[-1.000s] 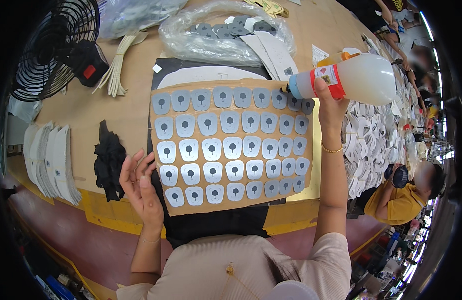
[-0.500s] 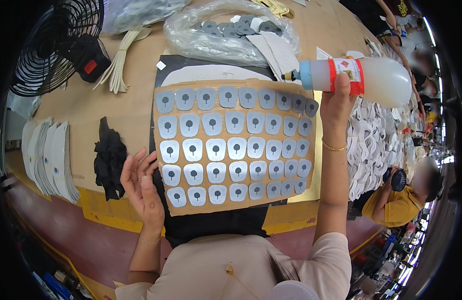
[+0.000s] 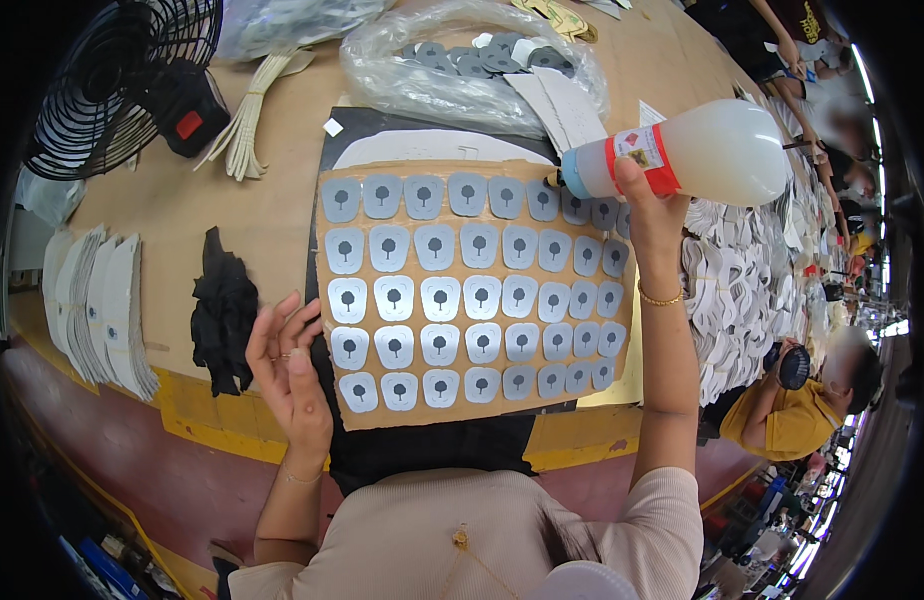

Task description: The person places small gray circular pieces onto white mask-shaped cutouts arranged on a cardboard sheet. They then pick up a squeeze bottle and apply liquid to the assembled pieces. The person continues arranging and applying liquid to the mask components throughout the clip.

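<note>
My right hand (image 3: 650, 212) grips a squeeze bottle (image 3: 730, 150) of cloudy whitish liquid, with a light blue cap and a red-and-white label. The bottle is tipped, its dark nozzle pointing down at a patch in the far row; whether it touches cannot be told. Rows of grey rounded patches (image 3: 441, 298), each with a dark tree shape, lie on a brown cardboard sheet (image 3: 407, 224). Beside the sheet's left edge, my left hand (image 3: 300, 385) is held with its fingers apart and nothing in it. The bottle and right hand cover part of the far right corner.
Left of the sheet lie black cloth (image 3: 223, 320) and stacked white pieces (image 3: 122, 310). A black fan (image 3: 112, 90) stands far left, near bundled cream strips (image 3: 250, 115). Behind is a plastic bag (image 3: 382, 85) of patches. White cut pieces (image 3: 727, 300) pile up right; a co-worker (image 3: 782, 415) sits beyond.
My right hand has brought the bottle leftward and tilted it further, so its nozzle is now over the far row of patches. My left hand has stayed by the sheet's left edge.
</note>
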Available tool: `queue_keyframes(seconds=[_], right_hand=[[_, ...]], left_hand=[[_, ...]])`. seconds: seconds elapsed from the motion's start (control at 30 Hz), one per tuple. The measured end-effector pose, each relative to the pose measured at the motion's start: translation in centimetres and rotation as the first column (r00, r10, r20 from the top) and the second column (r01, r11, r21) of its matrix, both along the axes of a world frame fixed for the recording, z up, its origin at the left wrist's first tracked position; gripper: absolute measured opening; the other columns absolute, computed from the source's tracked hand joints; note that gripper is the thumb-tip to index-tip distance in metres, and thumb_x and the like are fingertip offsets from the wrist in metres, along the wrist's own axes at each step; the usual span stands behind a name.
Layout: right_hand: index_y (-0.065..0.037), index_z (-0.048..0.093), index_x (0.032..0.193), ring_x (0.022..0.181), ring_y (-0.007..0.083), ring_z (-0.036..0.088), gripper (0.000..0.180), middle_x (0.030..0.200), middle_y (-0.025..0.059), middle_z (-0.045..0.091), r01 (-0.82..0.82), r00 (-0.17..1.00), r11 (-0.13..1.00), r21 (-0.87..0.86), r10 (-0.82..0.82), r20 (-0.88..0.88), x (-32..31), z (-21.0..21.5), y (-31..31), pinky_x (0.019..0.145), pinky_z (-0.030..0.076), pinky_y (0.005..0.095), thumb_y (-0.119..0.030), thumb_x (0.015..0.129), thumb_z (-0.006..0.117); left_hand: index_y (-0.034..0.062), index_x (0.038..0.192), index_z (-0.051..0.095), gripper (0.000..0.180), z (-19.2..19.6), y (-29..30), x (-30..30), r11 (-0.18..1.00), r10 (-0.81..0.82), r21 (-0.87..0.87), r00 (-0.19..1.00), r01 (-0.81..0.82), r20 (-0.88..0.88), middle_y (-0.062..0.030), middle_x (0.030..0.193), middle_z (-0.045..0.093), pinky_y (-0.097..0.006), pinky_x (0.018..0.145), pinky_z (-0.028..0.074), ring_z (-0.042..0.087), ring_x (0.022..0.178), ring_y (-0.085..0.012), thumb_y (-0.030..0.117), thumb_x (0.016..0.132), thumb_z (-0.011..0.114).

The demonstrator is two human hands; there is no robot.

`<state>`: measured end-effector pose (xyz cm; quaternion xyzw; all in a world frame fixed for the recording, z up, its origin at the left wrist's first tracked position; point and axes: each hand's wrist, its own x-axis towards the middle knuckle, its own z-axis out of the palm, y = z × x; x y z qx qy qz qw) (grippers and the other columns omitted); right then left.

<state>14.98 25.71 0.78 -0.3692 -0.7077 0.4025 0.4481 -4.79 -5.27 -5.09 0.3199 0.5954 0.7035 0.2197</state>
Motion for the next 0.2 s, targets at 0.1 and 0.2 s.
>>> queue_keyframes(seconds=[0.1, 0.2], right_hand=[[-0.001, 0.06, 0.107, 0.091, 0.0175, 0.064, 0.05, 0.1, 0.0097, 0.065, -0.022, 1.0, 1.0, -0.002, 0.022, 0.005, -0.38, -0.2, 0.01, 0.079, 0.055, 0.0313, -0.029, 0.073, 0.085], [-0.001, 0.06, 0.11, 0.091, 0.018, 0.065, 0.051, 0.1, 0.009, 0.065, -0.053, 0.997, 0.997, -0.053, 0.049, -0.065, -0.99, 0.04, -0.23, 0.079, 0.055, 0.031, -0.029, 0.074, 0.084]], left_hand=[[0.0033, 0.143, 0.026, 0.047, -0.13, -0.02, -0.04, 1.0, -0.005, 0.016, 1.0, 0.005, 0.001, -0.0215, 0.138, 0.041, -0.041, 0.101, 0.041, 0.051, 0.122, -0.0297, 0.018, 0.101, 0.04], [0.0036, 0.143, 0.026, 0.047, -0.16, -0.04, -0.06, 1.0, -0.006, 0.016, 1.0, 0.006, 0.005, -0.0211, 0.139, 0.041, -0.042, 0.102, 0.041, 0.051, 0.122, -0.0297, 0.019, 0.101, 0.041]])
